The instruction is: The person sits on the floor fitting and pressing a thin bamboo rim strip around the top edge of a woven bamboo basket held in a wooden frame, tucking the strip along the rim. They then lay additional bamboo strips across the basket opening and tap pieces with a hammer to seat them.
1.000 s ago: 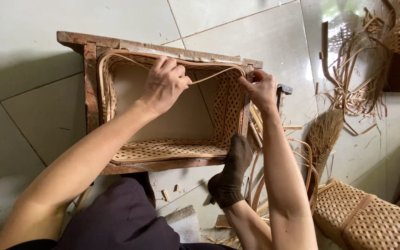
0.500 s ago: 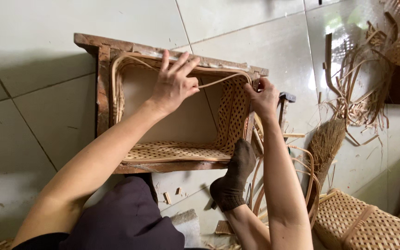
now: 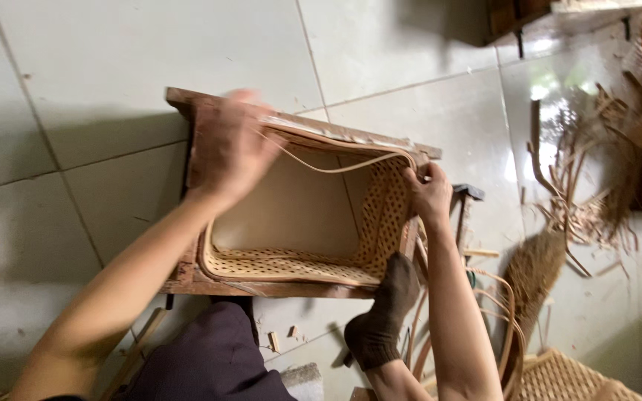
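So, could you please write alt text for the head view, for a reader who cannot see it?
Two bare hands work on a woven cane basket held in a wooden frame on a tiled floor: the left hand, blurred, is at its top edge, and the right hand grips its right corner beside a loose cane strip.

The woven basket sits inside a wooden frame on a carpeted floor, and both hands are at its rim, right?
Not quite: the floor is glossy pale tile, not carpet, as the head view shows. The rest holds: the woven basket sits inside the wooden frame, with the left hand and right hand at its rim.
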`<state>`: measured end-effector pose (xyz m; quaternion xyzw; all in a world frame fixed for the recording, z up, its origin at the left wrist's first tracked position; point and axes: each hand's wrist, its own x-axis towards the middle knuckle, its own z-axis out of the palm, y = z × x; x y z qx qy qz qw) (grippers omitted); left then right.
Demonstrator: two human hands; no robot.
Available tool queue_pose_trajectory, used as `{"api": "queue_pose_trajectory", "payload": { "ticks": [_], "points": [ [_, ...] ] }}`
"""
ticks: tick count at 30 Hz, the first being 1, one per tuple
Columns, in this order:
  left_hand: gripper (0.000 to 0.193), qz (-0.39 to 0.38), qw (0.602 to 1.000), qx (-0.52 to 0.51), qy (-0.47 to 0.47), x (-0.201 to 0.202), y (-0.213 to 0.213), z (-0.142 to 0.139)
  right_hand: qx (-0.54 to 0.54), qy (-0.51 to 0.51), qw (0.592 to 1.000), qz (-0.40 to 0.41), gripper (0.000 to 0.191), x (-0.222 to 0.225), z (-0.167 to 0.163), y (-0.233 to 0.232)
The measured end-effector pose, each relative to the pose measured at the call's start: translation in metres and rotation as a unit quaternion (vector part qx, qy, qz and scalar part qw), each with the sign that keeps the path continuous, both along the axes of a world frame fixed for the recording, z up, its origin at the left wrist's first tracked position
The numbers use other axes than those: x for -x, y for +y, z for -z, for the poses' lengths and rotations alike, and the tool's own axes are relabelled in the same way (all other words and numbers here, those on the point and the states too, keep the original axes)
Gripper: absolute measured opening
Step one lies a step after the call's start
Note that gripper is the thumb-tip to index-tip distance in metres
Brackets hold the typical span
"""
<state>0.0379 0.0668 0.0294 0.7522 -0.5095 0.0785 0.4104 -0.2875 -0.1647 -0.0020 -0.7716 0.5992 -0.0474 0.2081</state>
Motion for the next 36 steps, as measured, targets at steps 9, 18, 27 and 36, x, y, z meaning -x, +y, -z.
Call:
{"api": "queue_pose_trajectory", "payload": {
  "ticks": [9, 18, 27, 36],
  "points": [
    [0.052, 0.028, 0.807, -0.076, 0.586, -0.079, 0.064, 0.044, 0.264, -0.052, 0.843, -0.465, 0.038, -0.105, -0.003, 0.1],
    [0.056, 0.01, 0.813, -0.143, 0.564, -0.085, 0.052, 0.035, 0.18, -0.11, 0.882, -0.422, 0.012, -0.134, -0.014, 0.121],
    [0.056, -0.006, 0.863, -0.179, 0.473, -0.086, 0.05, 0.029, 0.187, -0.122, 0.876, -0.427, 0.014, -0.128, -0.005, 0.121],
    [0.051, -0.007, 0.826, -0.2, 0.527, -0.086, 0.049, 0.031, 0.205, -0.116, 0.886, -0.4, 0.015, -0.146, 0.001, 0.117]
  ]
}}
